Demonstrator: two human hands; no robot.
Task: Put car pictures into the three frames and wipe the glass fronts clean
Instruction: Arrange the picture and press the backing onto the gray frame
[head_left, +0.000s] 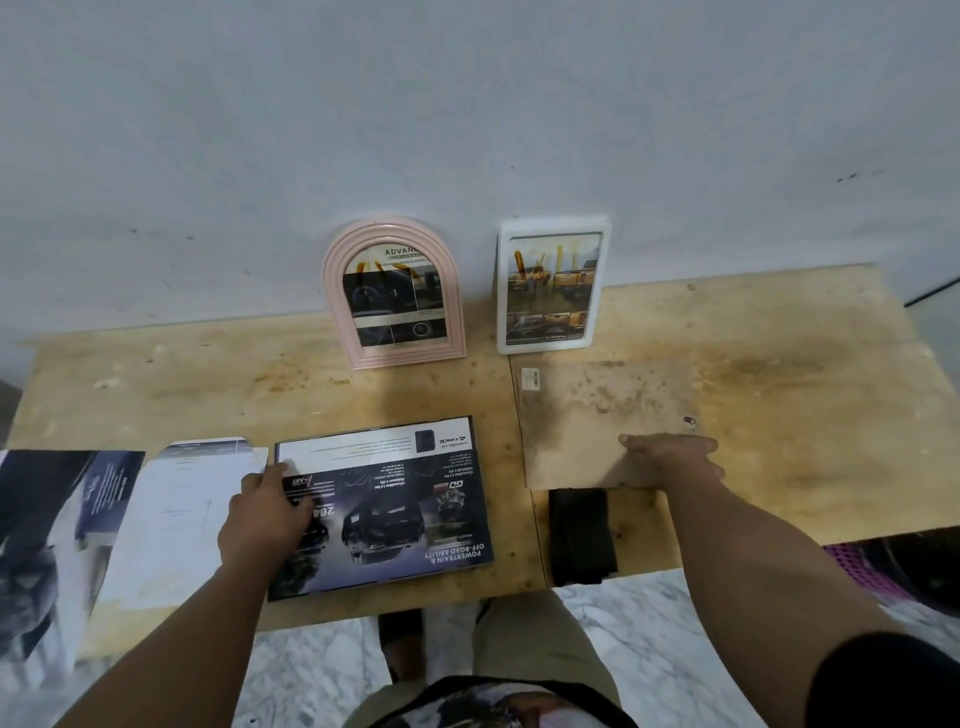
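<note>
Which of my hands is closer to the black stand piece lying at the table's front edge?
Right. The right hand grips the backing board just above the black stand piece; the left hand rests on the car picture, farther away.

— That pale plywood table (779, 332) looks rough and stained, matt all over.

— And the flat brown fibreboard backing panel (597, 415) is dull, blotchy. The dark printed car brochure sheet (395, 499) has a glossy paper sheen.

— The arched pink frame (332, 291) seems smooth, ridged plastic; the white rectangular frame (501, 322) smooth too, both with streaked glass fronts.
</note>
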